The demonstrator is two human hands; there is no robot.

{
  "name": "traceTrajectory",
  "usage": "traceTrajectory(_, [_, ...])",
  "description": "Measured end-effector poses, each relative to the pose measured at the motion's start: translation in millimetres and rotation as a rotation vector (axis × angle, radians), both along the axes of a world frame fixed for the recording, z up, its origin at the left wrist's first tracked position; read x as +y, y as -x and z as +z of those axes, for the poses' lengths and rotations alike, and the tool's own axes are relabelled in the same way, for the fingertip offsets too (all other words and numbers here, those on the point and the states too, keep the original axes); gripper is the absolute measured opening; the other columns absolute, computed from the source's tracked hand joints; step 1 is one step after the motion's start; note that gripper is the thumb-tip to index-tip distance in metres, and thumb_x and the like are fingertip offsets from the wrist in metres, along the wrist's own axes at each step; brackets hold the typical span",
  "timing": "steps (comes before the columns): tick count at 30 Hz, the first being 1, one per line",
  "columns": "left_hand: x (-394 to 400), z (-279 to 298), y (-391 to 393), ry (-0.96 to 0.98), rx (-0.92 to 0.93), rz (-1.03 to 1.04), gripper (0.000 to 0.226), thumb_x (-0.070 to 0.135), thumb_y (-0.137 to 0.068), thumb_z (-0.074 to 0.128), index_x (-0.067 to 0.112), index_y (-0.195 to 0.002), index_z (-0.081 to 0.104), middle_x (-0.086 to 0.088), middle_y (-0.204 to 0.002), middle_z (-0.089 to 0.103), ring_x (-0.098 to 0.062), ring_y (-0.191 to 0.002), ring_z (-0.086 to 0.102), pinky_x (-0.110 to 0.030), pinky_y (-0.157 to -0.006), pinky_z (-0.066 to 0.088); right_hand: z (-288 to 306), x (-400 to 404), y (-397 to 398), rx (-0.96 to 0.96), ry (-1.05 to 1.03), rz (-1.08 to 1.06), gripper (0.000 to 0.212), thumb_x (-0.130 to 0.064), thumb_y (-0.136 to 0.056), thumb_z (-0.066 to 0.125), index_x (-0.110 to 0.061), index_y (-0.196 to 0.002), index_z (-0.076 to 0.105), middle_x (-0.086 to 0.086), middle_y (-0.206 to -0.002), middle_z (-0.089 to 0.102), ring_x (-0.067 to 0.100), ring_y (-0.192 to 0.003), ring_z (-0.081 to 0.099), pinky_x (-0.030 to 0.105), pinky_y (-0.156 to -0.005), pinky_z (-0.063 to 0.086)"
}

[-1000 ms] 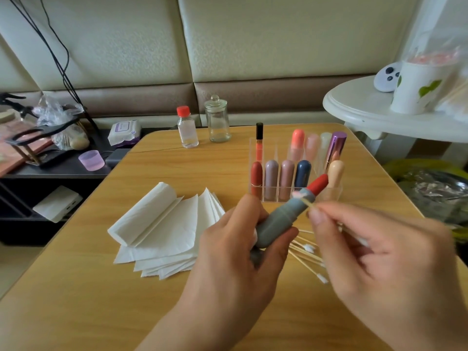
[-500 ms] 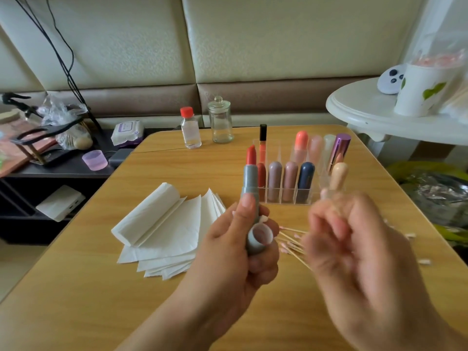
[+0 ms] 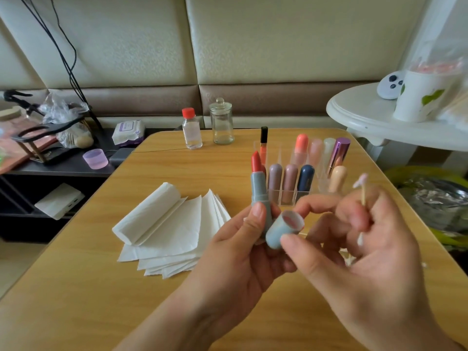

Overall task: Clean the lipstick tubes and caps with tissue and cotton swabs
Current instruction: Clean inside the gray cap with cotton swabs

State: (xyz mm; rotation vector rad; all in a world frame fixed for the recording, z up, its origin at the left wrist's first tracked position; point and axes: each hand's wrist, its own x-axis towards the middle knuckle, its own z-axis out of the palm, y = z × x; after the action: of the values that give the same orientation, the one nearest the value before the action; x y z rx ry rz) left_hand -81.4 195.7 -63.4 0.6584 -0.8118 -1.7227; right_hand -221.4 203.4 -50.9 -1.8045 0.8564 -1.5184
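Wooden table [image 3: 177, 312]: one tissue stack [image 3: 172, 231] (fanned).

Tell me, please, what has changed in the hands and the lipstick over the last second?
The left hand has turned the grey lipstick from tilted right to upright. The right hand has drawn the cotton swab off the lipstick's collar, its pink-stained tip now raised, and its thumb and forefinger have closed on the grey cap. The tissues and organizer have not moved.
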Motion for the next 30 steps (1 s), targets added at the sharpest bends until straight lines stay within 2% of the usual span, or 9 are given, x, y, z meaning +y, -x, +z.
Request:
traceTrajectory(3, [-1.5,-1.5,-4.3,0.002,0.046,-0.117,0.035,0.035,-0.093,0.050,0.008,-0.107,0.067,-0.010,-0.095,0.065,-0.025,-0.087,0.060,-0.039,-0.082,0.048,6.0,-0.9,8.0,-0.136,-0.069,0.084,0.050,-0.032,-0.068,0.088,-0.041,-0.077,0.040,0.008,-0.100,0.072,0.026,-0.050,0.053,0.024,-0.045,0.048])
traceTrajectory(8, [-2.4,-0.7,-9.3,0.045,0.107,-0.210,0.031,0.031,-0.096,0.055,0.007,-0.108,0.070,-0.012,-0.086,0.064,-0.017,-0.072,0.064,-0.025,-0.066,0.055,1.0,-5.6,10.1,-0.146,-0.088,0.131,0.049,-0.001,-0.075,0.071,-0.030,-0.073,0.032,0.007,-0.098,0.072,0.025,-0.044,0.058,0.021,-0.045,0.050])
traceTrajectory(11, [-4.1,-1.4,-11.9,0.072,0.108,-0.221,0.026,0.028,-0.090,0.068,0.008,-0.107,0.070,-0.010,-0.084,0.063,-0.013,-0.070,0.063,-0.023,-0.066,0.054,-1.8,-9.0,10.0,-0.064,-0.039,0.121,0.050,-0.003,-0.082,0.076,-0.030,-0.079,0.033,0.004,-0.101,0.072,0.024,-0.051,0.065,0.026,-0.049,0.053])
traceTrajectory(13, [-5.1,-3.5,-12.0,0.064,0.124,-0.182,0.028,0.024,-0.086,0.073,0.006,-0.106,0.069,-0.009,-0.087,0.063,-0.013,-0.069,0.062,-0.022,-0.065,0.054,-2.9,-10.9,12.8,0.051,0.011,0.066,0.042,-0.016,-0.088,0.076,-0.037,-0.083,0.040,-0.004,-0.098,0.071,0.016,-0.058,0.066,0.018,-0.055,0.049])
traceTrajectory(15, [-5.9,-4.5,-11.2,0.080,0.120,-0.111,0.027,0.021,-0.085,0.074,0.005,-0.105,0.066,-0.008,-0.091,0.065,-0.014,-0.068,0.060,-0.023,-0.063,0.052,-1.0,-13.1,19.3,0.117,0.024,0.046,0.024,-0.037,-0.091,0.064,-0.037,-0.079,0.043,-0.009,-0.079,0.062,0.012,-0.056,0.050,0.017,-0.054,0.040])
traceTrajectory(17, [-6.8,-3.3,-10.7,0.111,0.051,-0.041,0.023,0.018,-0.087,0.068,0.006,-0.105,0.061,-0.008,-0.092,0.065,-0.015,-0.066,0.056,-0.022,-0.059,0.049,-3.0,-17.3,29.3,0.143,-0.029,0.065,0.038,-0.054,-0.096,0.046,-0.025,-0.072,0.040,0.000,-0.062,0.042,0.010,-0.052,0.035,0.021,-0.050,0.032])
traceTrajectory(20, [-7.2,-0.7,-11.9,0.152,-0.034,0.001,0.022,0.019,-0.084,0.061,0.008,-0.103,0.058,-0.009,-0.089,0.065,-0.016,-0.063,0.050,-0.019,-0.056,0.043,-2.9,-22.0,37.8,0.295,0.035,-0.028,0.037,-0.042,-0.098,0.043,-0.024,-0.066,0.048,-0.006,-0.052,0.040,0.007,-0.046,0.036,0.026,-0.044,0.028])
traceTrajectory(25, [-6.7,-0.6,-14.6,0.169,-0.109,0.016,0.025,0.021,-0.083,0.062,0.009,-0.104,0.058,-0.009,-0.087,0.067,-0.016,-0.064,0.049,-0.020,-0.056,0.039,-0.7,-22.0,35.2,0.340,0.146,-0.035,0.025,-0.028,-0.096,0.052,-0.023,-0.074,0.064,-0.025,-0.058,0.048,-0.001,-0.051,0.050,0.003,-0.051,0.029])
traceTrajectory(30, [-7.3,-3.5,-16.8,0.224,-0.256,0.052,0.014,0.028,-0.084,0.072,0.024,-0.097,0.070,-0.014,-0.091,0.067,-0.019,-0.067,0.047,-0.033,-0.061,0.028,-0.5,-22.3,33.3,0.356,0.162,-0.045,0.020,-0.026,-0.093,0.057,-0.021,-0.079,0.071,-0.031,-0.065,0.055,-0.006,-0.060,0.060,0.000,-0.056,0.034])
